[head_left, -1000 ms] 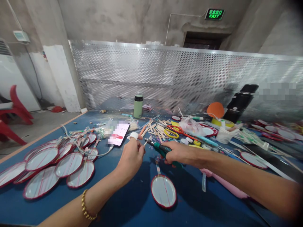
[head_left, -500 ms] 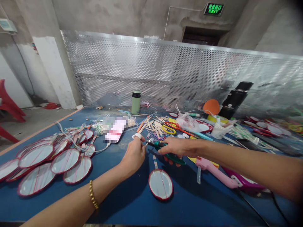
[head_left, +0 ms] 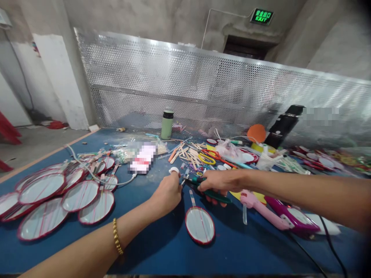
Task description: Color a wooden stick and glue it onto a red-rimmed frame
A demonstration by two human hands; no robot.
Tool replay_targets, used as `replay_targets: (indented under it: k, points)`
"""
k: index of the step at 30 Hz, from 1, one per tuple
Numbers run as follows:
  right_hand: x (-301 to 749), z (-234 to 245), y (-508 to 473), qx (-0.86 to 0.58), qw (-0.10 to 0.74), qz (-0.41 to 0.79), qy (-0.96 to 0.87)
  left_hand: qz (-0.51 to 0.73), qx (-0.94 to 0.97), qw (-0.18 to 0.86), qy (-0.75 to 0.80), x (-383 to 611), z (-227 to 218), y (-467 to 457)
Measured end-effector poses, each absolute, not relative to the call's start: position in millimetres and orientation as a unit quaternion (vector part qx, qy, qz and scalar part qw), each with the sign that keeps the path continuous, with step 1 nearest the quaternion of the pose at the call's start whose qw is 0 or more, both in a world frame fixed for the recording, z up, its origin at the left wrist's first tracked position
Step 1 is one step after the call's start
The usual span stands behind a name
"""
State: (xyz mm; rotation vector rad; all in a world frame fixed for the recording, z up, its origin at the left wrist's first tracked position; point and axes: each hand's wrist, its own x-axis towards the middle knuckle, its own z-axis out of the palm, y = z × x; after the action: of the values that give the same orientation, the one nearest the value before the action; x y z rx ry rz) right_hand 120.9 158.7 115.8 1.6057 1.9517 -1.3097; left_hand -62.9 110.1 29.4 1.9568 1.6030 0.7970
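My left hand (head_left: 166, 193) is closed, pinching a small white round piece (head_left: 174, 170) with a thin pale stick-like end near the fingertips. My right hand (head_left: 216, 183) is wrapped round green-handled pliers (head_left: 218, 196). Their jaws point left and meet the pale end beside my left fingers; whether they are clamped on it is too small to tell. Below the hands, a round white disc with a red rim and a short striped handle (head_left: 199, 226) lies flat on the blue table (head_left: 150, 247).
Similar red-rimmed discs (head_left: 80, 196) are piled at left, with a white cable across them. A phone (head_left: 143, 158), a green bottle (head_left: 167, 125), wooden sticks (head_left: 189, 154) and yellow-handled scissors (head_left: 206, 158) lie beyond. A pink glue gun (head_left: 265, 212) is at right, before a perforated metal screen (head_left: 156, 77).
Both hands and the pliers have shifted slightly right in view, and the left hand has turned a little. The white piece stays in the left hand. The whole view has tilted slightly.
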Motion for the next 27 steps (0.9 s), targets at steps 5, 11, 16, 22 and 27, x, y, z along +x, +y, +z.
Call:
replay_targets:
  k: [5, 11, 16, 22, 27]
  points:
    - [119.2, 112.8, 157.9, 0.568, 0.146, -0.447, 0.676, 0.273, 0.726, 0.229, 0.588, -61.7, 30.2, 110.9]
    - [118.7, 112.9, 156.1, 0.569, 0.147, -0.445, 0.676, 0.263, 0.728, 0.217, 0.594, -60.7, 28.2, 112.1]
    - [118.0, 113.9, 155.8, 0.571, 0.146, -0.445, 0.674, 0.262, 0.729, 0.211, 0.596, -60.7, 26.8, 113.9]
    - [116.4, 114.8, 153.2, 0.572, 0.14, -0.442, 0.677, 0.264, 0.729, 0.208, 0.596, -61.3, 27.5, 114.1]
    - [115.5, 115.5, 149.6, 0.578, 0.137, -0.433, 0.678, 0.261, 0.726, 0.205, 0.602, -60.7, 28.3, 113.4]
